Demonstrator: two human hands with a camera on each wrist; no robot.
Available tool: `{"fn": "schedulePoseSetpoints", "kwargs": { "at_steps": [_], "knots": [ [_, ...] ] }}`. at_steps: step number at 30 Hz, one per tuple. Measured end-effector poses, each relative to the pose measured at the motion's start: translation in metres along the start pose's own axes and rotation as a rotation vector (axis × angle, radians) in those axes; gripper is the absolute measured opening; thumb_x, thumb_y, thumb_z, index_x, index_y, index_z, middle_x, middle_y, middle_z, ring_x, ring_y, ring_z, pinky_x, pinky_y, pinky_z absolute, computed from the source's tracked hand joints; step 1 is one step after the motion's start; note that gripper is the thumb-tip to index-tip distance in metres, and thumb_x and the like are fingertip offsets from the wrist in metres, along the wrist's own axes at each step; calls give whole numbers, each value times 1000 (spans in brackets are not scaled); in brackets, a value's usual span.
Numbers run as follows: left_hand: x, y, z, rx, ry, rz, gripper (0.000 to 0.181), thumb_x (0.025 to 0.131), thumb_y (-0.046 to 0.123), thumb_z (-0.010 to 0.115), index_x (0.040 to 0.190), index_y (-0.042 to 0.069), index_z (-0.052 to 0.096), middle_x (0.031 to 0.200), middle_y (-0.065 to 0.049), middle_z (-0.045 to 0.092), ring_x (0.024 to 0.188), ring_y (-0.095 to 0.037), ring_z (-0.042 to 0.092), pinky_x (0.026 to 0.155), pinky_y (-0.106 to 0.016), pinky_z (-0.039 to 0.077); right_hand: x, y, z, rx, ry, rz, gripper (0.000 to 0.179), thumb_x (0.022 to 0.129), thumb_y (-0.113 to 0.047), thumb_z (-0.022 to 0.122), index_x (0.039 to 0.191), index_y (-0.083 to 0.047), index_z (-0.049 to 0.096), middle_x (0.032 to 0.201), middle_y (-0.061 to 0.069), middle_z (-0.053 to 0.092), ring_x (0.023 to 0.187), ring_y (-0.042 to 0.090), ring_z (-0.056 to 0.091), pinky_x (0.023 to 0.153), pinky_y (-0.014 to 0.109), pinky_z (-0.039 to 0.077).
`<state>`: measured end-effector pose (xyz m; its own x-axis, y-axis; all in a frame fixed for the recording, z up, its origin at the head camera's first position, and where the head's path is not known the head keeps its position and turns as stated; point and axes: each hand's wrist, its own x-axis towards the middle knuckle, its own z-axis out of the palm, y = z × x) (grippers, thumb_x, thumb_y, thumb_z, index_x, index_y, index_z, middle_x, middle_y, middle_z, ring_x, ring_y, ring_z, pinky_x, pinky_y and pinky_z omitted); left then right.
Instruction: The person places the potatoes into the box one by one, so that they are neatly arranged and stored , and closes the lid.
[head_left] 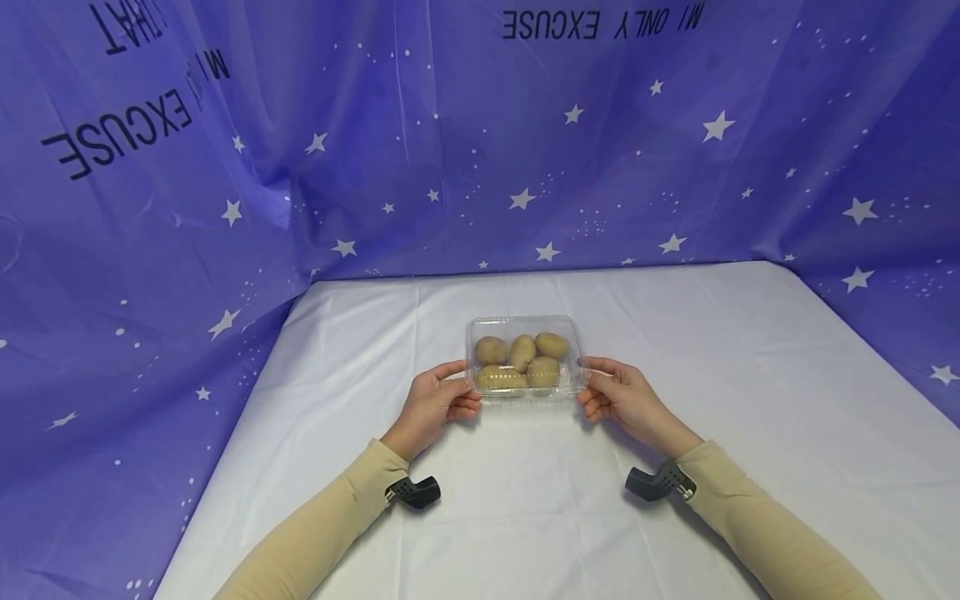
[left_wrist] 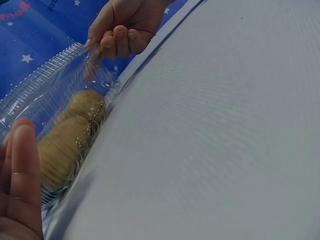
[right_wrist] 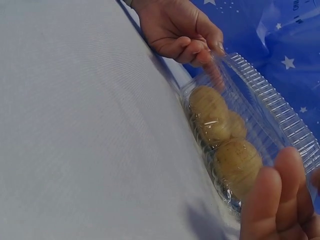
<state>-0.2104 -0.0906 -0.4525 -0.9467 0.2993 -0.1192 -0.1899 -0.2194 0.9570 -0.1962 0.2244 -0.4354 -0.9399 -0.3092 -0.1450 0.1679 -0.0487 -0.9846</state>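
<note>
A clear plastic clamshell box [head_left: 525, 319] holds several potatoes [head_left: 543, 372], light brown and roundish. Its lid lies over the top, and the box sits level, right at the white tablecloth. My left hand [head_left: 433, 402] grips the box's left end between thumb and fingers. At the opposite end, my right hand [head_left: 628, 398] pinches the edge the same way. The left wrist view shows the ribbed rim [left_wrist: 55, 65] of the box standing higher than the potatoes [left_wrist: 67, 147]. In the right wrist view, potatoes [right_wrist: 237, 165] show through the clear side wall.
A white cloth [head_left: 510, 517] covers the table under and around the box. Behind it and at the sides hangs a purple-blue curtain [head_left: 465, 167] with white stars and black lettering. Dark devices [head_left: 416, 493] are strapped at both wrists, over beige sleeves [head_left: 315, 529].
</note>
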Motion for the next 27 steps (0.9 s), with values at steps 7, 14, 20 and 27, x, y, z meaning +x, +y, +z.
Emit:
{"fn": "schedulePoseSetpoints", "kwargs": {
  "at_steps": [7,14,20,27],
  "knots": [
    [1,0,0,1,4,8,50,99,-4,49,146,-14,37,67,6,72,61,-4,70,57,-17,58,2,1,-1,3,15,-4,57,105,-6,45,151,18,21,69,-9,71,54,1,61,55,18,57],
    [3,-2,-1,-24,-3,9,50,100,-4,49,147,-14,36,68,6,73,61,-4,70,58,-17,58,5,2,-2,-15,34,2,56,105,-6,44,151,17,23,68,-9,70,54,1,60,56,17,57],
    [1,-3,1,-46,18,-12,50,100,-1,48,147,-12,37,69,5,72,60,-6,71,58,-18,59,5,3,-2,-5,29,21,57,107,-13,41,153,16,23,75,-7,72,61,4,66,62,22,61],
    [1,-2,2,-69,4,-1,52,100,2,49,148,-13,35,71,4,71,62,-8,71,60,-19,60,3,3,-3,31,1,-1,59,107,-11,43,153,17,20,79,-5,74,64,5,69,65,23,62]
  ]
}}
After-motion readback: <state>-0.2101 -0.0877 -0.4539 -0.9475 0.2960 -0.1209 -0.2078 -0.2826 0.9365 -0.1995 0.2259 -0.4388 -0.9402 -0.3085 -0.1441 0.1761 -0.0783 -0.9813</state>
